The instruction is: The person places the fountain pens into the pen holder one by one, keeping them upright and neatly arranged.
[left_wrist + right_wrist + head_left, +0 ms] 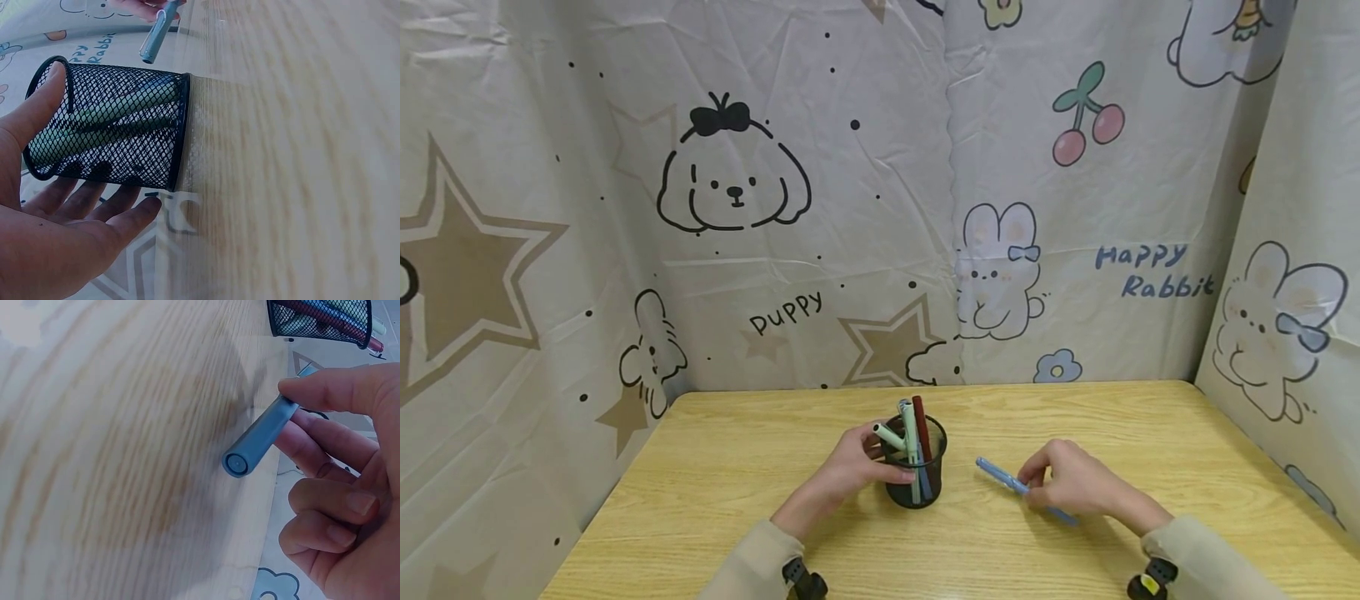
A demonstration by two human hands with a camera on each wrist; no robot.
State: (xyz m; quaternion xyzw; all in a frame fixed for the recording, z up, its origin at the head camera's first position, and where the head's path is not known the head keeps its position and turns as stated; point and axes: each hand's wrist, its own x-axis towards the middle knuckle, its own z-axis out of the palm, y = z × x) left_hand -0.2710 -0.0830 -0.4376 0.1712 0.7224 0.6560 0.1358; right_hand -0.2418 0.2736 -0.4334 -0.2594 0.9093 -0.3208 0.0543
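A black mesh pen holder (899, 497) stands upright on the table, with my left hand (852, 462) gripping it from its left side. In the left wrist view, the thumb lies at the holder's rim and the other fingers pass along its opposite side. Inside it are light green pens (911, 435), a dark red pen (922, 427) and a blue one (924, 481). To the right, my right hand (1078, 479) pinches a blue pen (265, 434) between thumb and fingers. The ring and little fingers are curled in. Seen from the right wrist, this pen's round end is raised off the tabletop.
The light wood table (737, 467) reaches back to a hanging cloth (865, 225) printed with animals, stars and words. More of this cloth hangs on the left and right sides. Black wrist devices (805, 578) sit on both sleeves.
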